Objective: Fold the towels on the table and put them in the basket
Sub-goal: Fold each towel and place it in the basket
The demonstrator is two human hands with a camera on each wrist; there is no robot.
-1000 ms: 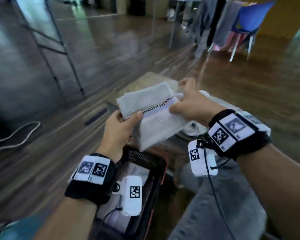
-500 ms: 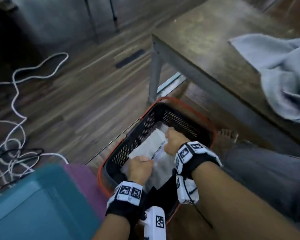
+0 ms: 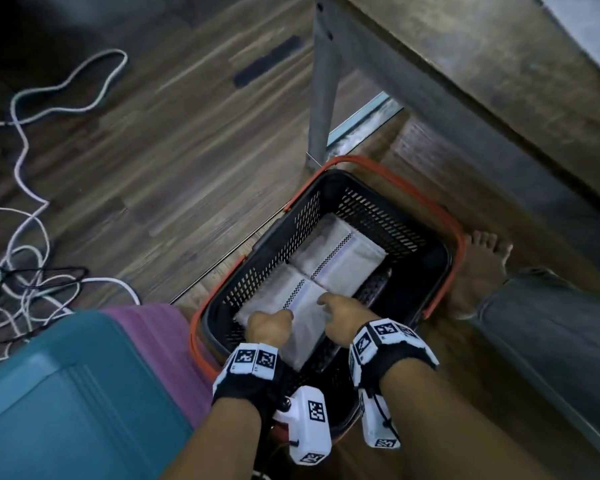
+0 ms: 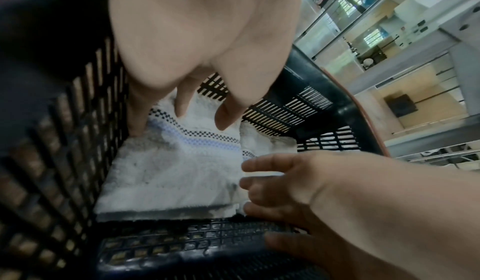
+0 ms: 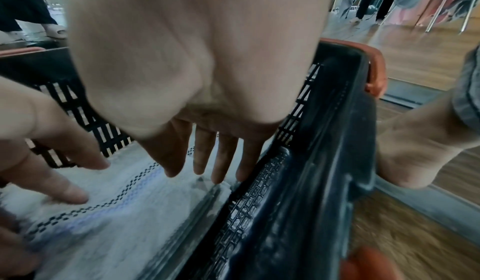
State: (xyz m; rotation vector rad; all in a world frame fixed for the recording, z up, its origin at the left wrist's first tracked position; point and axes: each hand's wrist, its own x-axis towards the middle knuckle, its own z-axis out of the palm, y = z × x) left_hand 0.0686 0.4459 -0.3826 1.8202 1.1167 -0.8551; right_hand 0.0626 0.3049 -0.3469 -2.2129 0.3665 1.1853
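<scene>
Basket point(image 3: 440, 258) stands on the floor beside the table leg point(image 3: 321, 95). 2 folded towels lie inside: far towel point(image 3: 340, 261), near towel point(image 3: 302, 327). Left hand point(image 3: 269, 327) and right hand point(image 3: 342, 318) rest spread fingers on the near towel, gripping nothing. Placement step appears nearly complete; next move likely withdrawal toward the table.

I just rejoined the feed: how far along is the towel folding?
Done: one folded white towel with a checkered stripe lies at the far end of the black mesh basket with an orange rim. In hand: the left hand and right hand rest on a second folded towel beside it. Left: letting go; the tabletop's towels are out of view.
</scene>
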